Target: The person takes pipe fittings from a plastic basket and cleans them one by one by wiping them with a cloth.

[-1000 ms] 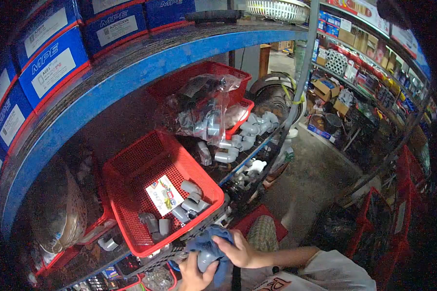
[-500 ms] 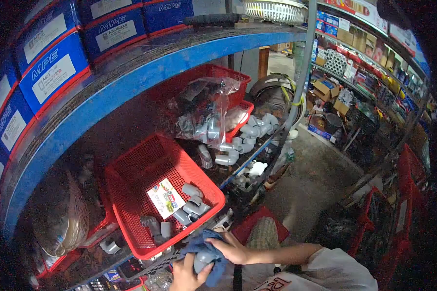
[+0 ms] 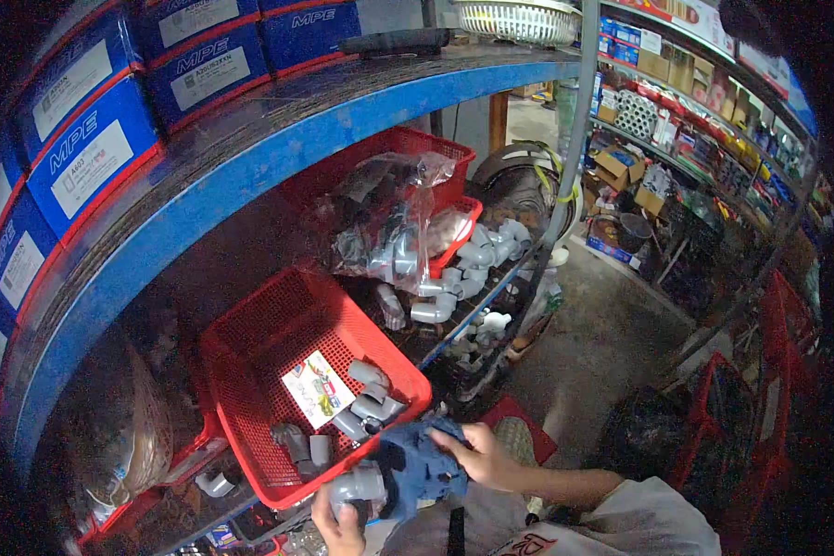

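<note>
My left hand (image 3: 340, 526) grips a grey pipe fitting (image 3: 358, 488) just below the front corner of the red basket (image 3: 229, 398). Bunched in my right hand (image 3: 477, 456) is a dark blue cloth (image 3: 423, 468), its left side against the fitting. Several grey elbow fittings (image 3: 369, 373) lie inside the basket, around a printed card (image 3: 317, 389).
Blue MPE boxes (image 3: 82, 171) stand on the upper shelf with a blue edge (image 3: 241, 139). Behind the basket are a clear plastic bag (image 3: 380, 232) and more grey fittings (image 3: 433, 308). A metal post (image 3: 579, 120) rises at the right, before stocked shelves (image 3: 686, 120).
The fitting has moved left and come more into view from the cloth. My right hand has shifted right and up, and the cloth is more spread out.
</note>
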{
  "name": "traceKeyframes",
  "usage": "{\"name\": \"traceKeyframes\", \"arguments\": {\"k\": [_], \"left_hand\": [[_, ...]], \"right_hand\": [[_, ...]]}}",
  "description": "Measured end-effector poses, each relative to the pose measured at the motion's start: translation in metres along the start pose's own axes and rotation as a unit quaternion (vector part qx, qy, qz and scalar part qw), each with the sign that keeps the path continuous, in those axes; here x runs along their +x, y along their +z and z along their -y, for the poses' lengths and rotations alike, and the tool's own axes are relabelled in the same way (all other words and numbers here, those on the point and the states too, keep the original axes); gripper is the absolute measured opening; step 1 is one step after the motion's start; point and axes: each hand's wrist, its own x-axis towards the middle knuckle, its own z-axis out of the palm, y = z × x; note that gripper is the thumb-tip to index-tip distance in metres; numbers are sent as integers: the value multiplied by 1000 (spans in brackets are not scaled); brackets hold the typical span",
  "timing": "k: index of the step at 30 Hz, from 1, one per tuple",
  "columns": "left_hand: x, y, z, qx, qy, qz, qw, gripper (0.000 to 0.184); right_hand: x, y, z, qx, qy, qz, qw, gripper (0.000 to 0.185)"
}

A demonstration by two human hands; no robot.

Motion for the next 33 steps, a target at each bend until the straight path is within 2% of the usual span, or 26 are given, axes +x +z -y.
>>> {"name": "traceKeyframes", "arguments": {"k": [3, 4, 5, 7, 8, 10, 11, 13, 14, 15, 17, 18, 19, 21, 22, 23, 24, 26, 27, 29, 30, 31, 33], "left_hand": [[0, 0, 5, 213, 149, 32, 965, 46], [-2, 3, -8, 185, 105, 61, 975, 50], [-2, 5, -9, 185, 105, 61, 975, 50], [-1, 8, -11, 187, 94, 62, 976, 50], [1, 6, -14, 162, 84, 62, 981, 50], [1, 7, -14, 164, 88, 47, 981, 50], [1, 7, -14, 166, 91, 29, 982, 50], [0, 7, -15, 168, 93, 9, 981, 51], [0, 6, -17, 196, 99, 35, 975, 51], [-1, 5, -19, 224, 104, 61, 967, 51], [-3, 10, -19, 225, 139, 45, 963, 53], [-5, 13, -21, 214, 112, 44, 969, 53], [-5, 15, -26, 203, 84, 45, 975, 53], [-3, 15, -24, 190, 76, 68, 976, 50], [-4, 18, -20, 216, 121, 26, 969, 47], [-5, 19, -18, 241, 166, -17, 956, 44], [-4, 20, -16, 240, 166, -18, 956, 44], [-1, 21, -18, 12, 118, -21, 993, 37], [0, 23, -15, 12, 118, -21, 993, 37], [1, 29, -18, -154, 57, -45, 985, 27], [2, 26, -21, -164, 49, 4, 985, 25], [2, 28, -22, -164, 49, 3, 985, 25], [0, 35, -22, -178, 62, -68, 980, 40]], "right_hand": [[-5, 4, -3, -70, -83, 44, 993, 34], [-2, 16, -8, 20, -146, 17, 989, 41], [-3, 16, -7, -59, -184, -2, 981, 41], [-7, 7, 10, -303, -91, -24, 948, 34], [-4, 4, 8, -303, -91, -25, 948, 34], [5, -3, -2, -490, -118, -70, 861, 26], [8, -6, -5, -490, -118, -69, 861, 26], [13, -9, -4, -324, -194, -60, 924, 24], [8, -7, 6, -296, -138, -45, 944, 20], [5, -5, 12, -296, -137, -45, 944, 20], [2, -1, 21, -488, -290, -146, 810, 16], [0, 2, 30, -468, -346, -183, 792, 13], [2, 3, 29, -468, -346, -183, 792, 13], [6, 2, 22, -305, -326, -101, 889, 15], [2, 0, 17, -183, -166, -6, 969, 17], [0, 3, 15, -184, -166, -6, 969, 17], [0, 8, 15, -61, -94, 16, 994, 18], [-4, 11, 10, 133, 25, 61, 989, 20], [-5, 15, 4, 133, 25, 62, 989, 20], [-7, 28, -10, 169, -75, 25, 982, 22], [-10, 32, -12, 209, -51, 29, 976, 23], [-9, 32, -13, 209, -51, 30, 976, 23], [-8, 31, -18, 177, -109, 72, 975, 28]]}}
